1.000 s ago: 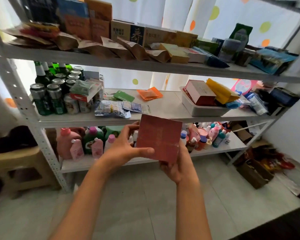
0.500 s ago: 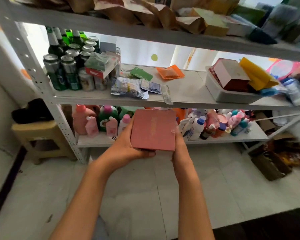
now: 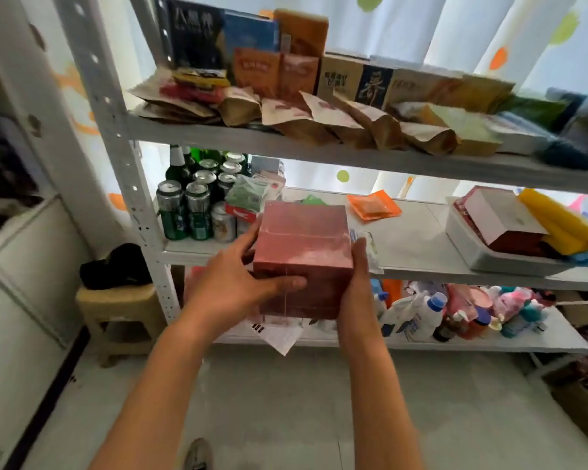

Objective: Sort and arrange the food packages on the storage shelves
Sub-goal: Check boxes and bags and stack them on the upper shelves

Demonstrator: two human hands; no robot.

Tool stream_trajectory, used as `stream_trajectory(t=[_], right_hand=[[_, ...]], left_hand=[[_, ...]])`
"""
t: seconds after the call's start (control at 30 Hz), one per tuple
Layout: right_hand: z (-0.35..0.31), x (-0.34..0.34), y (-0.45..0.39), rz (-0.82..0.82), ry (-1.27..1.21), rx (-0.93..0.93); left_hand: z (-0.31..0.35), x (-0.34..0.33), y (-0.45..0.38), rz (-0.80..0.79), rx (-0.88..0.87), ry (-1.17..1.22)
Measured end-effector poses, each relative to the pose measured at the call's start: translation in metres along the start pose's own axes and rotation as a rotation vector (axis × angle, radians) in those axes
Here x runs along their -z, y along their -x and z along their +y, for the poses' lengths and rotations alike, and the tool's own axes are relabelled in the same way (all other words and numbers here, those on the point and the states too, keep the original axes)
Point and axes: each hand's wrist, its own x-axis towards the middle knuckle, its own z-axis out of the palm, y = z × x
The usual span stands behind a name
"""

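The box [image 3: 302,245] is dusty red with pale scuffs and a thin light seam. The shelves [image 3: 319,147] are white-grey metal. The cans [image 3: 184,212] are green with silver tops; the bottles [image 3: 177,164] are dark green. The pouch [image 3: 374,205] is orange, the bags [image 3: 319,120] brown kraft paper. The curtain [image 3: 455,28] is white with green and orange dots. The stool [image 3: 116,307] is beige, the tray [image 3: 482,252] white.
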Motion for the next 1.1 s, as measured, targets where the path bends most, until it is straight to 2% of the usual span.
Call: stream_trajectory(t=[0.07, 0.17, 0.3, 0.43, 0.57, 0.67, 0.83, 1.03, 1.1], right_hand=[[-0.018, -0.016, -0.013, -0.038, 0.057, 0.102], [-0.061, -0.047, -0.033, -0.164, 0.111, 0.153], [-0.105, -0.085, -0.071, -0.251, 0.087, 0.275], [-0.143, -0.127, -0.103, -0.331, 0.059, 0.452], [-0.176, -0.162, -0.139, -0.362, 0.19, 0.572], [-0.2, -0.179, -0.158, -0.384, 0.328, 0.595], [-0.231, -0.208, -0.192, -0.282, 0.609, 0.648], [-0.241, -0.231, -0.22, -0.204, 0.684, 0.725], [-0.241, -0.241, -0.231, -0.175, 0.704, 0.775]], left_hand=[[0.015, 0.02, -0.016, 0.059, -0.026, 0.016], [0.041, 0.052, -0.043, 0.108, -0.059, 0.054], [0.082, 0.103, -0.081, 0.134, -0.201, -0.002], [0.116, 0.154, -0.118, 0.147, -0.263, -0.045], [0.139, 0.198, -0.156, 0.139, -0.308, -0.046], [0.146, 0.224, -0.185, 0.122, -0.327, -0.042], [0.138, 0.253, -0.231, 0.152, -0.401, -0.043], [0.123, 0.255, -0.277, 0.281, -0.433, -0.018], [0.124, 0.253, -0.287, 0.382, -0.443, -0.008]])
